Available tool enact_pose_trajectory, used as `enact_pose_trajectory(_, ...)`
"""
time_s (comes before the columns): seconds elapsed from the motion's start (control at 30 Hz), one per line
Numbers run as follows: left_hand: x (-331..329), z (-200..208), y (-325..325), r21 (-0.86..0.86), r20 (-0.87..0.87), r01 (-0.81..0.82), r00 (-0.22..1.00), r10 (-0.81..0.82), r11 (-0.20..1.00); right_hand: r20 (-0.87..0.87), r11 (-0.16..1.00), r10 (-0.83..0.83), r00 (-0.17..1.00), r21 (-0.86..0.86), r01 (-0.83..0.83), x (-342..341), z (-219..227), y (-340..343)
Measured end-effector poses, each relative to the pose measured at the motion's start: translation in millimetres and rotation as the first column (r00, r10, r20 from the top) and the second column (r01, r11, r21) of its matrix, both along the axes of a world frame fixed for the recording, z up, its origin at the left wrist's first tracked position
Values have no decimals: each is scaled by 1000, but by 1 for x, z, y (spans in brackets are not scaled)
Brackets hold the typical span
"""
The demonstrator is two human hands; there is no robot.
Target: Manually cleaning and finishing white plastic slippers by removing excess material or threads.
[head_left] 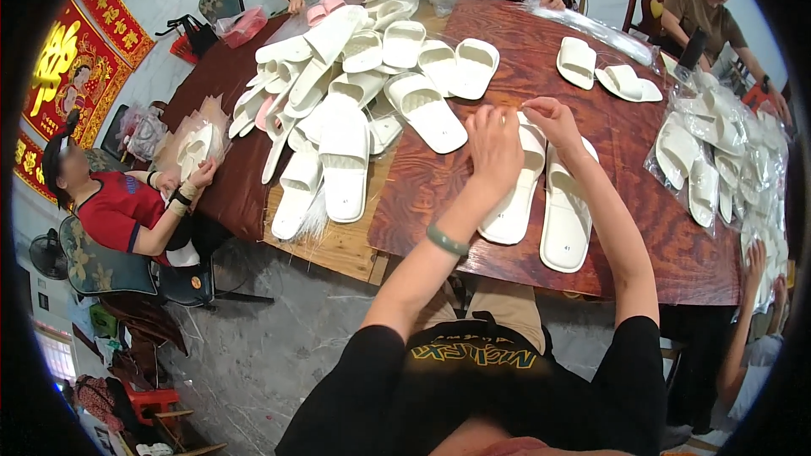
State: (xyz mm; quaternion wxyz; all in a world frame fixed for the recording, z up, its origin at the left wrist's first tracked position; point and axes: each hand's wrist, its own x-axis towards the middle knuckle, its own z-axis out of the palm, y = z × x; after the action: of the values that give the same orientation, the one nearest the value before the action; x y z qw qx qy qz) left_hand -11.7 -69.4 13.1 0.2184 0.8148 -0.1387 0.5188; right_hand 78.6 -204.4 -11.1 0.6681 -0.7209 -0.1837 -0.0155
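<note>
A pair of white slippers lies on the table right in front of me, soles pointing toward me. My left hand (497,142) is closed with its fingers curled at the far end of the left slipper (511,211). Close beside it, my right hand (553,122) makes a pinch above the far ends of the pair. Whatever sits between the fingers is too small or hidden to make out. The right slipper (566,224) is partly covered by my right forearm.
A big heap of white slippers (345,148) lies to the left. Two loose slippers (577,62) lie at the far right, near bagged slippers (710,148) along the right edge. Clear plastic bags (591,29) lie at the back. Several people sit around the reddish wooden table (422,211).
</note>
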Motion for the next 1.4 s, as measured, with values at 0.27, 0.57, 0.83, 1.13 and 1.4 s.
enact_pose_trajectory(0.27, 83, -47, 18, -809, -280, 425, 328, -902, 406, 47, 997, 82, 996, 6, -83, 1, 3, -5)
enact_pose_trajectory(0.57, 87, -41, 24, -811, -398, 291, 360, -844, 507, 370, 979, -70, 926, -154, 135, 0, 9, 0)
enact_pose_trajectory(0.83, 86, -36, 14, -801, -357, 376, 323, -877, 465, 439, 566, 488, 755, -817, 110, -92, 27, 10)
enact_pose_trajectory(1.13, 74, -41, 22, -853, -422, 189, 300, -856, 487, 680, 797, 335, 652, -574, 189, -115, -17, 36)
enact_pose_trajectory(1.4, 83, -34, 13, -796, -404, 283, 411, -817, 536, 628, 948, 86, 774, -290, 129, -173, 14, -36)
